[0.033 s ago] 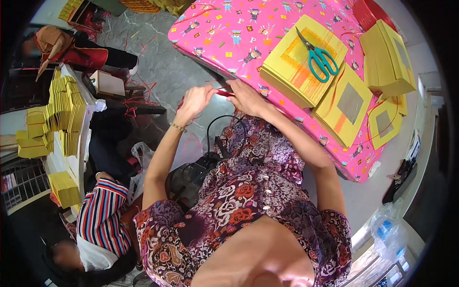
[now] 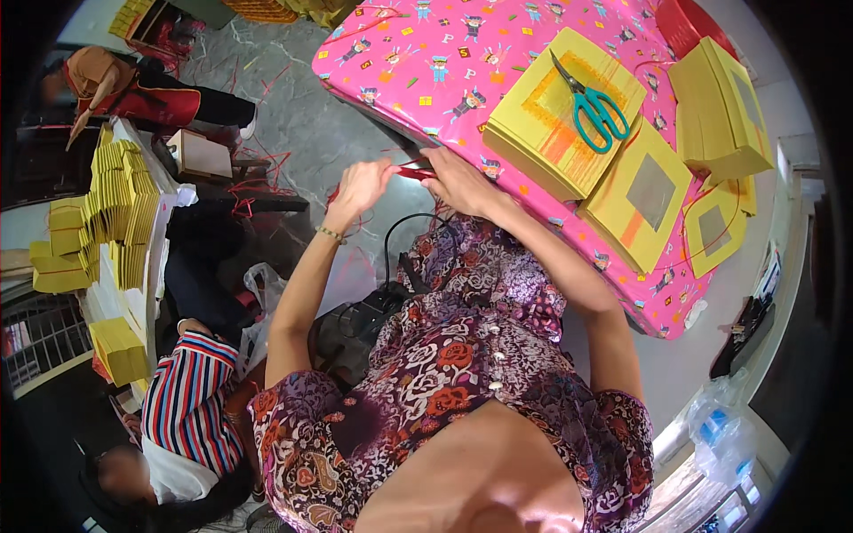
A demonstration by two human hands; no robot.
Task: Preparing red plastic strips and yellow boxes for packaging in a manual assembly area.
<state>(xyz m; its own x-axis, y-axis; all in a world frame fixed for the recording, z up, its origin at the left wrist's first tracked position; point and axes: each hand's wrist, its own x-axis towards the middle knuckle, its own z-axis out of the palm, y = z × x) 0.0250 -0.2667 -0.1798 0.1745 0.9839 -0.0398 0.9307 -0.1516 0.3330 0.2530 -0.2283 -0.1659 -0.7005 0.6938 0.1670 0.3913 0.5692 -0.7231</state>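
Held out in front of my lap, my left hand [image 2: 362,188] pinches one end of a short red strip [image 2: 414,172], which looks like plastic string. My right hand [image 2: 458,184] has its fingers closed on the other end, beside the edge of the pink-covered table [image 2: 391,67]. The strip runs tight between the two hands, and a little red also shows beside my left wrist. On the table to the right, teal-handled scissors [image 2: 598,117] lie on a stack of yellow paper pieces [image 2: 538,147].
More yellow stacks [image 2: 720,111] and a red basin [image 2: 689,27] stand on the table. At left, a co-worker in a striped top [image 2: 191,400] sits by a white table [image 2: 133,306] with yellow bundles. Another person [image 2: 98,75] is farther off. Red strings [image 2: 267,169] litter the floor.
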